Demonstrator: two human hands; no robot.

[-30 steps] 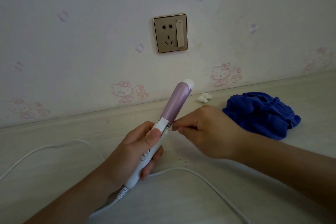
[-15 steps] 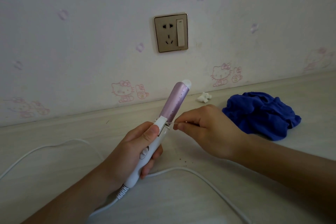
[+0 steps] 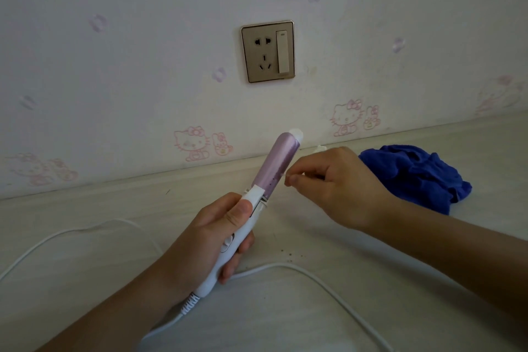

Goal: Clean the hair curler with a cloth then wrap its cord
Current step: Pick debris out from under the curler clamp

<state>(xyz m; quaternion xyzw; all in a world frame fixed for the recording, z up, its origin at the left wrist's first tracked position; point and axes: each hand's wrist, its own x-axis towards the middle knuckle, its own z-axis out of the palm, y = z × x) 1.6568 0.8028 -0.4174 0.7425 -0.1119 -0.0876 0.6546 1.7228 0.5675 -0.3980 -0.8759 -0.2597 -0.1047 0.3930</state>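
Note:
My left hand (image 3: 211,237) grips the white handle of the hair curler (image 3: 278,163), thumb on the clamp lever. Its purple barrel points up and to the right. My right hand (image 3: 334,183) is just right of the barrel's middle and pinches a thin white stick between thumb and forefinger. The stick's tip (image 3: 283,175) reaches the barrel's side. The white cord (image 3: 328,286) leaves the handle's bottom and loops loosely over the surface on both sides. The crumpled blue cloth (image 3: 414,177) lies on the surface behind my right hand, untouched.
A pale surface (image 3: 85,280) runs up to a papered wall with a socket and switch plate (image 3: 268,51) above the curler. A small white wad (image 3: 320,148) lies by the wall. Dark crumbs (image 3: 288,254) dot the surface below my right hand.
My right hand has moved up along the barrel, from the clamp's base to about its middle. My left hand keeps its grip, with the curler nearly still.

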